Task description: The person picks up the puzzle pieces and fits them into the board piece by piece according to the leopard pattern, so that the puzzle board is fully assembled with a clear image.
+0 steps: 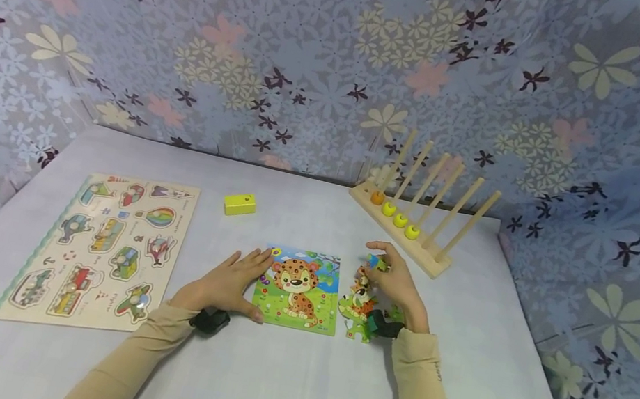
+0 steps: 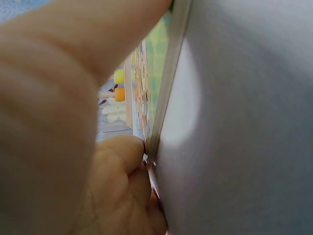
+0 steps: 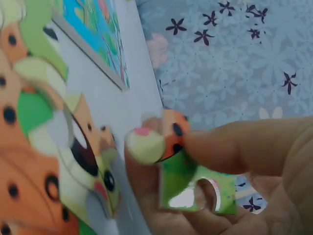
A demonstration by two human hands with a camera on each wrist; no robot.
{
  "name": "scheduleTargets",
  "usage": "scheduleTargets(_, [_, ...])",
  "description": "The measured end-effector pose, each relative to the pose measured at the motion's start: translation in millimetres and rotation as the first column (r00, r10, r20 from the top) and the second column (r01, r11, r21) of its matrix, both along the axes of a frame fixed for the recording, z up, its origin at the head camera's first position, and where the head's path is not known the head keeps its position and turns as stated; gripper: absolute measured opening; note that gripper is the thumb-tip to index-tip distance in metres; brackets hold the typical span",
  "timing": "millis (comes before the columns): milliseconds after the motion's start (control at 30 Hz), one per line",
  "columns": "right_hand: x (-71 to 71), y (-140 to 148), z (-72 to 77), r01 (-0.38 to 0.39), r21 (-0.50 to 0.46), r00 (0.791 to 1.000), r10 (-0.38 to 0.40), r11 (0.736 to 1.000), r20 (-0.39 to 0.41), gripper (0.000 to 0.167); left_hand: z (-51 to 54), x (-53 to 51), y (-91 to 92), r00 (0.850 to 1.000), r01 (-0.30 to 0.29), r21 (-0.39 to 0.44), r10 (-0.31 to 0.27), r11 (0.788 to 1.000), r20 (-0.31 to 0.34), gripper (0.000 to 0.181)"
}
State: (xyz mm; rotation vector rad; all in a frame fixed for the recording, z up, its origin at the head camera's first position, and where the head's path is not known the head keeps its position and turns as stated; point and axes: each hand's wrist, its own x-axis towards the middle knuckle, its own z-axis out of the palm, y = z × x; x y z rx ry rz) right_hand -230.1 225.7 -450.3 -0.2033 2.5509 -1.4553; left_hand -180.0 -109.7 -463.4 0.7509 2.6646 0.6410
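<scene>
A square leopard picture board lies flat at the middle of the table. The left hand touches its left side, thumb and fingers spread; the left wrist view shows the board's edge beside the hand. Right of the board, the right hand is over a cluster of loose puzzle pieces. In the right wrist view the right hand pinches a green and orange spotted piece between thumb and fingers. Other spotted pieces lie beside it, partly blurred.
A wooden board of vehicle pictures lies at the left. A yellow block sits behind the left hand. At the back right stands a wooden base with several upright pegs, yellow beads and one orange bead.
</scene>
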Motion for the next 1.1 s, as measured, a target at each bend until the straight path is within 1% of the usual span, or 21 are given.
scheduleTargets(133, [0.1,-4.9,-2.1,-0.005,-0.051,1.0,0.005,0.999,-0.004,0.03,0.6,0.3,0.4,1.0,-0.002,-0.003,0.002,1.0,0.009,0.115])
scheduleTargets(233, [1.0,-8.5,-2.4,-0.016,-0.062,1.0,0.017,0.998,0.002,0.026,0.5,0.5,0.6,1.0,-0.001,-0.01,0.001,1.0,0.01,0.115])
scheduleTargets(400, [3.2,-15.9,-0.9,-0.041,-0.095,0.997,0.048,0.995,0.068,0.029,0.9,0.4,0.5,1.0,-0.001,-0.015,0.001,1.0,0.013,0.115])
scheduleTargets(533, [4.9,-27.5,-2.6,-0.085,-0.098,0.989,0.096,0.992,0.112,0.029,1.4,0.0,0.5,1.0,0.0,-0.016,0.0,1.0,0.013,0.115])
scheduleTargets(600, [7.1,-35.6,-3.6,-0.104,-0.071,0.987,0.112,0.992,0.116,0.028,1.6,-0.2,0.6,1.0,0.001,-0.017,-0.001,1.0,0.009,0.115])
scheduleTargets(667, [10.2,-44.2,-4.0,-0.107,-0.045,0.986,0.112,0.993,0.122,0.025,1.9,-0.2,0.6,1.0,-0.001,-0.013,0.001,1.0,0.009,0.115])
scheduleTargets(767, [15.3,-55.2,-5.0,-0.09,0.041,0.993,0.087,0.995,0.08,0.021,1.9,-0.2,0.8,1.0,-0.003,-0.009,0.003,1.0,0.01,0.116])
scheduleTargets(800, [16.5,-58.2,-5.4,-0.079,0.086,0.996,0.074,0.993,0.057,0.019,1.9,-0.2,0.9,1.0,-0.003,-0.011,0.003,1.0,0.012,0.115])
scheduleTargets(833, [17.9,-60.8,-5.4,-0.069,0.137,0.997,0.066,0.988,0.027,0.018,2.0,-0.2,1.0,1.0,-0.002,-0.01,0.002,1.0,0.014,0.115])
scheduleTargets(900, [19.9,-64.9,-5.0,-0.043,0.242,0.998,0.053,0.969,-0.035,0.019,2.2,-0.1,1.2,1.0,-0.001,-0.012,0.001,1.0,0.015,0.115])
scheduleTargets(967, [20.8,-67.8,-4.6,-0.021,0.318,0.996,0.046,0.948,-0.072,0.02,2.9,0.1,1.2,1.0,0.0,-0.013,0.001,1.0,0.017,0.115])
scheduleTargets(1000, [20.8,-68.8,-4.7,-0.014,0.347,0.996,0.044,0.938,-0.08,0.021,3.1,0.2,1.1,1.0,0.0,-0.015,0.0,1.0,0.017,0.115])
scheduleTargets(1100, [21.1,-70.8,-4.8,-0.014,0.381,0.997,0.042,0.925,-0.063,0.022,3.9,0.6,0.5,1.0,0.001,-0.019,0.0,1.0,0.017,0.115])
